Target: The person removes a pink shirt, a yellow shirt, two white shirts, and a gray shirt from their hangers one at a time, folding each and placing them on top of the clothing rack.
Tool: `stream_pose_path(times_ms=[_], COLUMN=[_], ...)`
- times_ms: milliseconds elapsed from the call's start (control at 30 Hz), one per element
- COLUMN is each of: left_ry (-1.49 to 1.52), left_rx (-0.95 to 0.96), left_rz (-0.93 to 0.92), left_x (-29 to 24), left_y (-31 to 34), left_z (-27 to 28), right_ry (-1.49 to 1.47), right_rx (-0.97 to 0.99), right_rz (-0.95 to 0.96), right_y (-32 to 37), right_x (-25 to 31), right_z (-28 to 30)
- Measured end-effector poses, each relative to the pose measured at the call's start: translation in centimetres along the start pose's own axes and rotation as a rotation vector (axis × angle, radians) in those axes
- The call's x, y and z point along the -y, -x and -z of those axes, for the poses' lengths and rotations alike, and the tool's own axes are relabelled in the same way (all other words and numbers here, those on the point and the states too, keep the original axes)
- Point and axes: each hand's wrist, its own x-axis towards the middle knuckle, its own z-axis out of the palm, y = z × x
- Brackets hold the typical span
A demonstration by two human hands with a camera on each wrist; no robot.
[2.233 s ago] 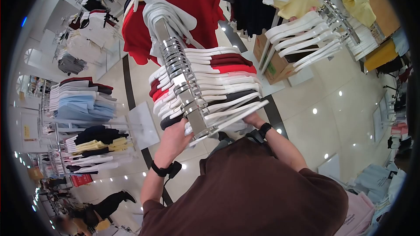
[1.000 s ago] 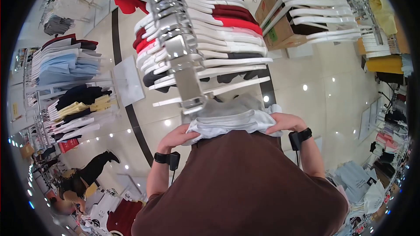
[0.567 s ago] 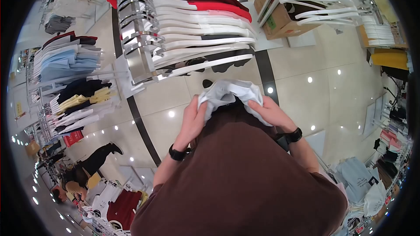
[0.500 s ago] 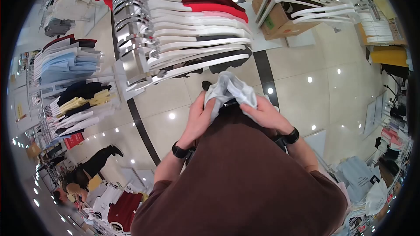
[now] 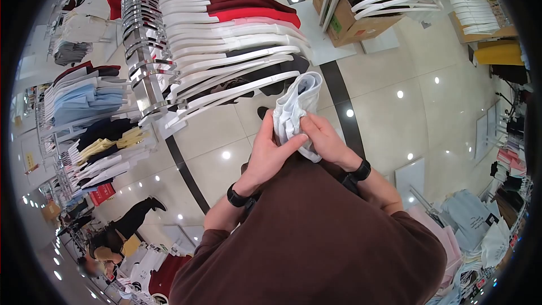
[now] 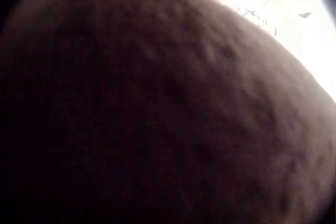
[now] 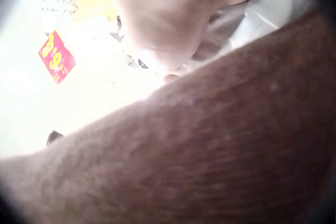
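A pale, whitish garment (image 5: pixel 294 107) is bunched up in front of the brown shirt in the head view, its rolled opening pointing up. On its left side my left hand (image 5: pixel 269 153) grips it, thumb across the front. My right hand (image 5: pixel 327 140) pinches its lower right part, fingers close to the left thumb. The brown sleeve or shirt fills most of the left wrist view. Part of the right hand (image 7: pixel 168 19) shows in the right wrist view beside the pale cloth (image 7: pixel 265 16).
A chrome rail (image 5: pixel 141 62) with white hangers (image 5: pixel 243 87) and clothes stands just ahead. Cardboard box (image 5: pixel 361 27) and more hangers are at upper right. Racks of clothes (image 5: pixel 90 104) line the left; another person (image 5: pixel 121 229) is at lower left. Folded garments (image 5: pixel 466 217) lie lower right.
The garment came off the rail area toward the body, then was gathered from a wide spread into a narrow bunch. Both hands have drawn together. The rail has shifted left in view.
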Motion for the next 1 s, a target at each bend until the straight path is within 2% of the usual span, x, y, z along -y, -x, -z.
stream_pose_path(times_ms=[67, 100, 167, 200, 267, 333, 400, 467, 500, 533, 600, 633, 667, 733, 767, 800, 867, 933, 1000], left_ry=[-0.013, -0.023, -0.062, -0.101, -0.083, -0.063, -0.312, -0.403, -0.492, -0.494, -0.432, -0.454, -0.456, -0.565, -0.556, -0.486, -0.398, -0.155, -0.059], left_rx=[0.012, 0.023, 0.053, 0.083, 0.082, 0.084, 0.142, 0.109, 0.075, 0.082, 0.193, 0.244, 0.242, 0.468, 0.649, 0.832, 1.120, 1.224, 1.267], left_rz=[0.004, 0.007, -0.026, -0.059, -0.024, 0.011, 0.004, 0.021, 0.038, 0.035, -0.140, 0.013, 0.010, 0.057, 0.090, 0.067, 0.151, 0.153, 0.119], left_x=[-0.1, -0.2, -0.2, -0.2, -0.4, -0.4, -0.2, -0.3, -0.5, -1.1, -3.2, -3.9, -4.4, -5.4, -5.8, -6.2, -5.4, -5.2, -4.3], left_y=[-0.3, -0.4, -0.5, -0.6, -0.6, -0.9, -1.4, -1.6, -1.8, -2.2, -2.3, -1.8, -1.5, -1.2, -1.6, -2.0, -3.2, -3.3, -3.1], left_z=[0.6, 0.9, 1.8, 2.0, 1.8, 2.0, 2.9, 3.2, 3.3, 3.4, 4.4, 5.8, 6.4, 6.9, 7.0, 6.4, 4.4, -0.1, -1.3], right_ry=[-0.092, -0.093, 0.092, 0.091, 0.117, 0.101, 0.083, 0.201, 0.188, 0.189, 0.153, 0.125, 0.098, 0.167, 0.235, 0.232, 0.098, 0.040, -0.105], right_rx=[0.082, 0.082, 0.228, 0.229, 0.213, 0.220, 0.227, 0.265, 0.296, 0.289, 0.197, 0.092, -0.012, 0.003, 0.010, -0.002, 0.068, 0.246, 0.392], right_rz=[-0.128, -0.128, -0.175, -0.173, -0.032, -0.064, -0.096, 0.150, 0.109, 0.113, 0.107, 0.047, -0.012, 0.035, 0.080, 0.081, 0.082, 0.192, 0.251], right_y=[0.2, 0.2, 0.1, 0.1, 0.3, 0.5, 0.6, 0.6, 0.8, 1.3, 2.7, 3.8, 4.7, 4.4, 4.1, 3.4, 1.2, -1.5, -3.0], right_x=[-0.7, -0.5, 0.4, 0.8, 1.5, 2.1, 2.3, 2.5, 2.8, 3.5, 5.0, 5.5, 5.9, 6.2, 6.4, 7.0, 7.5, 6.6, 4.9], right_z=[1.2, 1.9, 2.9, 2.8, 2.4, 3.4, 4.7, 6.0, 6.9, 8.1, 11.0, 12.5, 13.8, 16.8, 17.8, 17.1, 14.0, 10.1, 6.4])
